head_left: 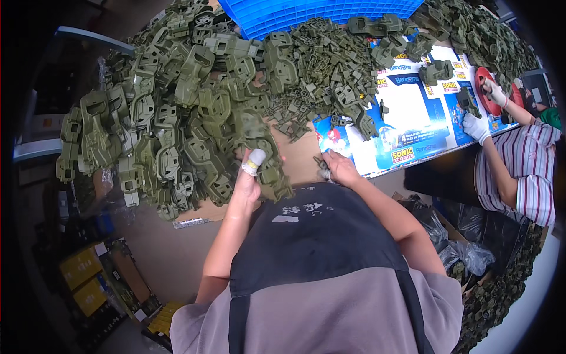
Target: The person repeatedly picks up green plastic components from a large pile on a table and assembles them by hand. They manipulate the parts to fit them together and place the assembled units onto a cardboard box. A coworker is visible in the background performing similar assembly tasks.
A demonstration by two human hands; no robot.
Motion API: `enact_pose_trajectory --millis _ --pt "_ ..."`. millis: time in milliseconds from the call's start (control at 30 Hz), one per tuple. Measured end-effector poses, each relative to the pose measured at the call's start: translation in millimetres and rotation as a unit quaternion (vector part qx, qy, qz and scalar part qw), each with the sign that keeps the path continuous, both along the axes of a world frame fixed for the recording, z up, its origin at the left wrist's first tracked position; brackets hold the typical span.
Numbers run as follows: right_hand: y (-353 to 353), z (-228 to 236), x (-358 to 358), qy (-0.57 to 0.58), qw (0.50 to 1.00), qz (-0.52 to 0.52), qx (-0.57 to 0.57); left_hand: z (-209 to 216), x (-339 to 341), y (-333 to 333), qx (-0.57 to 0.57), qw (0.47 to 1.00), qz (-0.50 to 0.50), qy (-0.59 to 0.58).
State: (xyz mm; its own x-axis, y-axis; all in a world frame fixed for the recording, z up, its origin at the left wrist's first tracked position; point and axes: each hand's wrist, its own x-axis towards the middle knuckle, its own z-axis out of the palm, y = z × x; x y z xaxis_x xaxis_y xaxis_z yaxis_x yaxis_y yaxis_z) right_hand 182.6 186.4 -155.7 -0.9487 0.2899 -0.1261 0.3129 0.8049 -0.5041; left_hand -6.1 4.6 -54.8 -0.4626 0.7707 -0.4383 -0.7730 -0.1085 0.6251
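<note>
My left hand, with white wrapping on its fingers, is closed around a dark green plastic toy vehicle body held upright near the table's front edge. The far end of that body is blurred. Close to my apron, my right hand pinches a small green plastic part, partly hidden by the fingers. Left of my hands lies a big heap of similar vehicle bodies. A pile of small green plastic parts spreads beyond my right hand.
A blue plastic crate stands at the back. Printed blue and white card sheets cover the table at right. There a co-worker's gloved hands handle a green part beside a red round object. Clear plastic bags lie below at right.
</note>
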Motion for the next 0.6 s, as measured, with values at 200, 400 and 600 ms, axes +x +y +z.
enact_pose_trajectory --millis 200,400,600 --pt "10 80 3 -0.131 0.985 0.064 -0.089 14 -11 -2 -0.049 0.996 -0.049 0.058" --pt "9 138 22 -0.030 0.946 0.166 -0.275 -13 -16 -10 -0.143 0.979 -0.127 0.076" --pt "9 171 2 0.167 0.978 -0.005 -0.126 34 -7 13 -0.081 0.958 -0.232 0.144"
